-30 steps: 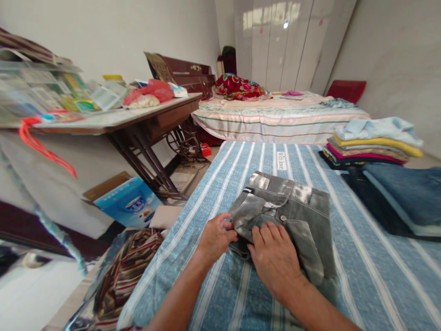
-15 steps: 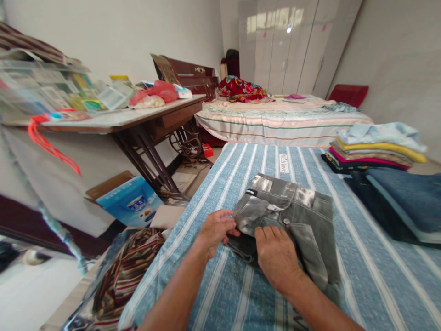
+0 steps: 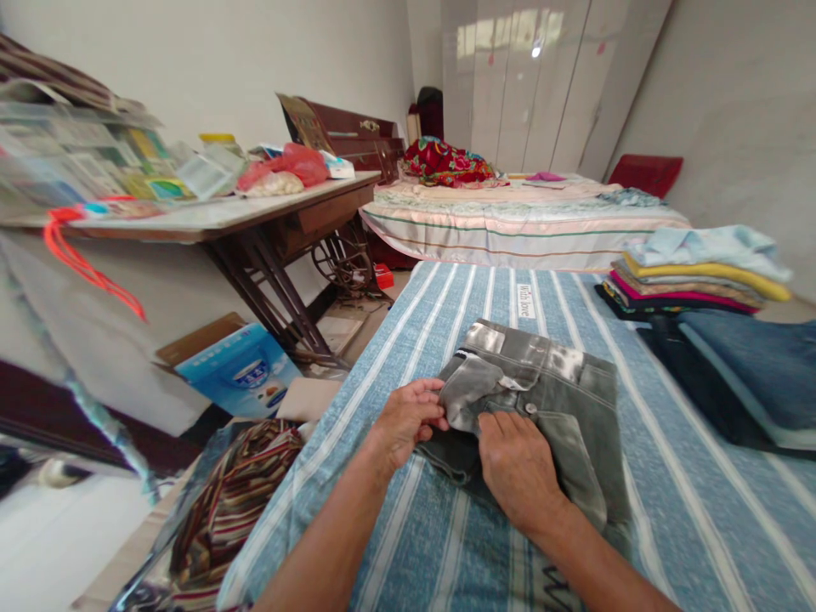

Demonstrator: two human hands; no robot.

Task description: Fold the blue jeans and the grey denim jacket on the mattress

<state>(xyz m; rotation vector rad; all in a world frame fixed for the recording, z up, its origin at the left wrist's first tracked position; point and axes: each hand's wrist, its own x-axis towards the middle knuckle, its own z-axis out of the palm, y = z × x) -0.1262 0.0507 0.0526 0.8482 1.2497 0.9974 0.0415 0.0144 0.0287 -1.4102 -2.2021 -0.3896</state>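
Note:
A pair of grey jeans [image 3: 561, 399] lies folded on the blue striped bed cover [image 3: 433, 323] in front of me. My left hand [image 3: 408, 418] pinches the left edge of the jeans' upper fold and lifts it slightly. My right hand [image 3: 518, 467] rests on the jeans just below the waistband button, fingers curled onto the cloth beside the left hand.
Stacks of folded clothes [image 3: 698, 272] and dark jeans [image 3: 752, 374] sit at the bed's right. A striped cloth [image 3: 235, 501] hangs off the left edge. A cluttered sewing table [image 3: 268, 212], a blue box [image 3: 239, 374] and another bed [image 3: 516, 217] lie beyond.
My left hand has gathered and raised the jeans' left fold a little, drawing it toward the middle. My right hand shifted slightly nearer the button.

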